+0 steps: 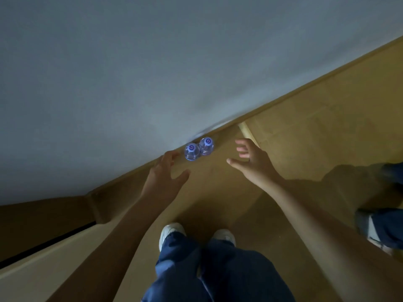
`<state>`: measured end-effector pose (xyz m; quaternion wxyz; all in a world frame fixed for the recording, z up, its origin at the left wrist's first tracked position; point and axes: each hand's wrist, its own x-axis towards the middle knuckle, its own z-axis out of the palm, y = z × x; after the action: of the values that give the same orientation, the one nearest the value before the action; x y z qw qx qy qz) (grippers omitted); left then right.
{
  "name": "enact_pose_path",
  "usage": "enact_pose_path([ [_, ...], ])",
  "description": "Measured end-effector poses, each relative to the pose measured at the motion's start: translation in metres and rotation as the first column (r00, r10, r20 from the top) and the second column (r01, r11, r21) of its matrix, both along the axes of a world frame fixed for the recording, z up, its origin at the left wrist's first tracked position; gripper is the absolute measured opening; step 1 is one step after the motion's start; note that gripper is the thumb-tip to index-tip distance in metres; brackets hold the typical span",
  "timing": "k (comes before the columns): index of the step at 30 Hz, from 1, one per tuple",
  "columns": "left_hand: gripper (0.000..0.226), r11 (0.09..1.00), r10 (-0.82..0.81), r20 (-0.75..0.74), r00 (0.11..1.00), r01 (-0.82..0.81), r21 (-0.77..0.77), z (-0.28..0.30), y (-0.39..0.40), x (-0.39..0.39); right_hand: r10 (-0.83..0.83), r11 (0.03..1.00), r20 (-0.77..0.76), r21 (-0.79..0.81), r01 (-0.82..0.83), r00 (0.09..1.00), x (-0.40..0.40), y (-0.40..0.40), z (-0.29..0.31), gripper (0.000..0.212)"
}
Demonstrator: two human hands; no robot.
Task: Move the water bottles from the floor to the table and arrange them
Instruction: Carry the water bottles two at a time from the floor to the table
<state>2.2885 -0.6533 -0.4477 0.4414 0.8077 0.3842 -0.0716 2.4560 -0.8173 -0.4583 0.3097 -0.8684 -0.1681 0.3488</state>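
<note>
While both bottles stand upright on the floor (218,184), touching each other and pressed close to the base of the wall (152,73), the sensible way to pick them up is one per hand, each palm closing round the body below the cap rather than pinching the cap itself. The left hand (165,171) is spread, fingers apart and empty, with its fingertips just beside the left bottle (192,151); it looks almost ready to wrap. The right hand (250,162) is likewise spread and holds nothing, but it sits well to the right of the right bottle (206,146), so it has farther to travel. Because the two bottles touch, sliding fingers between them could tip one over (clear plastic seen from above gives little clue to how full they are), so I would judge it better to approach each from its outer side and draw them apart slightly while lifting. No table shows in this view, and the person's shoes (172,232) stand near, behind the hands.
</note>
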Motion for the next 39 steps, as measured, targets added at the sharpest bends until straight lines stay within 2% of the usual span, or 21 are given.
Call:
enact_pose_path([
  [5,0.055,1.000,0.010,0.030,1.000,-0.010,0.028,-0.129,0.010,0.030,-0.010,1.000,0.007,-0.008,0.010,1.000,0.026,0.009,-0.135,0.061],
  [8,0.055,0.998,-0.021,0.127,0.992,0.013,0.063,-0.195,0.011,0.042,0.049,0.999,-0.006,0.011,-0.049,0.999,0.040,0.022,-0.199,0.065],
  [11,0.057,0.995,-0.071,0.172,0.982,0.058,0.081,-0.256,0.017,0.052,0.118,0.993,-0.020,0.030,-0.117,0.993,0.050,0.037,-0.247,0.073],
  [14,0.084,1.000,0.003,0.197,0.980,0.000,-0.012,-0.291,0.027,0.060,0.223,0.971,0.008,0.087,-0.223,0.975,0.055,0.050,-0.278,0.067],
  [15,0.086,0.999,0.031,0.202,0.979,-0.022,-0.048,-0.298,0.030,0.063,0.244,0.963,0.013,0.113,-0.244,0.970,0.057,0.054,-0.286,0.063],
  [16,0.077,0.997,0.046,0.229,0.972,-0.032,-0.065,-0.306,0.032,0.066,0.261,0.955,0.017,0.138,-0.261,0.965,0.058,0.056,-0.293,0.059],
  [18,0.052,0.997,0.050,0.275,0.960,-0.030,-0.076,-0.310,0.032,0.071,0.260,0.948,0.009,0.185,-0.257,0.965,0.061,0.061,-0.304,0.055],
  [22,0.065,0.993,0.062,0.251,0.966,-0.035,-0.109,-0.327,0.032,0.081,0.239,0.939,-0.012,0.257,-0.228,0.971,0.065,0.067,-0.316,0.068],
  [24,0.050,0.996,0.047,0.268,0.962,-0.025,-0.088,-0.331,0.033,0.083,0.221,0.934,0.016,0.286,-0.216,0.975,0.064,0.066,-0.317,0.078],
  [30,0.041,0.996,0.045,0.328,0.943,-0.016,-0.092,-0.325,0.032,0.069,0.211,0.934,0.056,0.283,-0.218,0.976,0.055,0.060,-0.320,0.067],
  [34,0.045,0.996,0.051,0.318,0.947,-0.023,-0.090,-0.296,0.037,0.060,0.210,0.929,0.033,0.305,-0.210,0.977,0.042,0.059,-0.293,0.054],
  [39,0.049,0.993,0.077,0.328,0.941,-0.043,-0.109,-0.208,0.036,0.041,0.193,0.924,0.053,0.327,-0.199,0.980,0.021,0.063,-0.205,0.062],
])
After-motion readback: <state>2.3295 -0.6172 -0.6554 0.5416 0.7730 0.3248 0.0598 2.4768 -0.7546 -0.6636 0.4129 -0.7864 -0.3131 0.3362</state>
